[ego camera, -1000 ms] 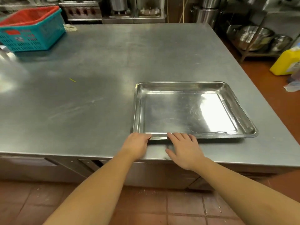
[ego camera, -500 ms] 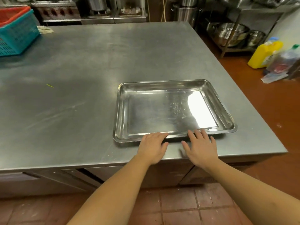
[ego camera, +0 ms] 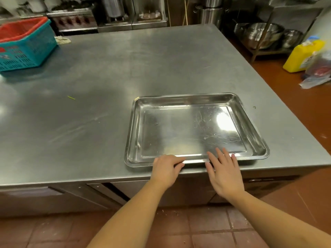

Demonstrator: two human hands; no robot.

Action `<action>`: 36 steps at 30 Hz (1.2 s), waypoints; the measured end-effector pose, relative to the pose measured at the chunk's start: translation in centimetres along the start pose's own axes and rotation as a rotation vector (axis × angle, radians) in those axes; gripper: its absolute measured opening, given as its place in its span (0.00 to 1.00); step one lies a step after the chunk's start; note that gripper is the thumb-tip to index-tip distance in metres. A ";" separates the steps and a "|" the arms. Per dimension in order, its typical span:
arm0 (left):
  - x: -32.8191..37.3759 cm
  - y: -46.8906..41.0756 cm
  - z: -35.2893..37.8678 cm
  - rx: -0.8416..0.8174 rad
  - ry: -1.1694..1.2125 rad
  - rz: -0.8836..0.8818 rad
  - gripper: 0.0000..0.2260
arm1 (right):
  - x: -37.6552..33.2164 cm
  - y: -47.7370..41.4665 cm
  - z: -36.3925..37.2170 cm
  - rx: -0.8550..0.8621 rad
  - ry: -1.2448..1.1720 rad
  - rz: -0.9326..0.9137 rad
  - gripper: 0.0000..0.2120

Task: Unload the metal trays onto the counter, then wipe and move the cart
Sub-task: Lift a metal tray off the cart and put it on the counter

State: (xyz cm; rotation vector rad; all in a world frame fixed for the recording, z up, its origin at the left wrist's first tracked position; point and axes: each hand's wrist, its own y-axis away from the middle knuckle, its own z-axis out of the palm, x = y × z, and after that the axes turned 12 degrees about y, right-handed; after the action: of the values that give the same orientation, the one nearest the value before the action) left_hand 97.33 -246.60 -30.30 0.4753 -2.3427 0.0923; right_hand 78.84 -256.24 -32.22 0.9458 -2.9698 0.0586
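left hand [ego camera: 166,170]: fingers curled over the near rim of the metal tray [ego camera: 179,127], gripping it.
right hand [ego camera: 225,174]: fingers straight, spread, tips on that rim.
metal tray: flat on the counter [ego camera: 107,77], just beyond both hands.
basket [ego camera: 26,49]: far ahead, left of the hands.

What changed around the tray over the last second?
Both hands slid rightward along the near rim of the metal tray: the left hand from the left corner toward the middle, still gripping; the right hand still flat. The metal tray stays on the counter.
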 end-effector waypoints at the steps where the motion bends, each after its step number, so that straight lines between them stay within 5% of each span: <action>1: 0.1 0.1 0.1 0.013 0.074 -0.026 0.12 | 0.3 -0.3 -0.1 -0.003 0.005 -0.018 0.30; 6: 0.2 -0.1 0.1 0.030 0.228 -0.105 0.11 | 0.5 -1.1 -0.2 -0.027 0.037 -0.032 0.34; 14: -0.4 0.1 0.4 0.119 0.392 -0.140 0.08 | -0.2 -1.0 -0.5 -0.046 0.018 0.014 0.23; 25: -0.9 -0.1 0.1 0.094 0.381 -0.136 0.08 | -0.6 -1.5 -0.8 -0.078 0.021 -0.018 0.24; 30: -0.7 0.3 -1.1 0.035 0.259 -0.125 0.15 | -1.7 -1.7 -2.4 -0.238 0.003 0.025 0.25; 36: 0.1 2.4 -5.5 0.104 0.251 -0.136 0.24 | -5.8 -1.2 -6.8 -0.165 -0.047 -0.106 0.28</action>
State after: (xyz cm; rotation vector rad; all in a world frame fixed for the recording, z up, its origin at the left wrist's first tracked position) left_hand 99.96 -243.26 -26.07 0.6357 -2.0615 0.1990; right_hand 84.37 -253.60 -25.55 1.0940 -2.9039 -0.2107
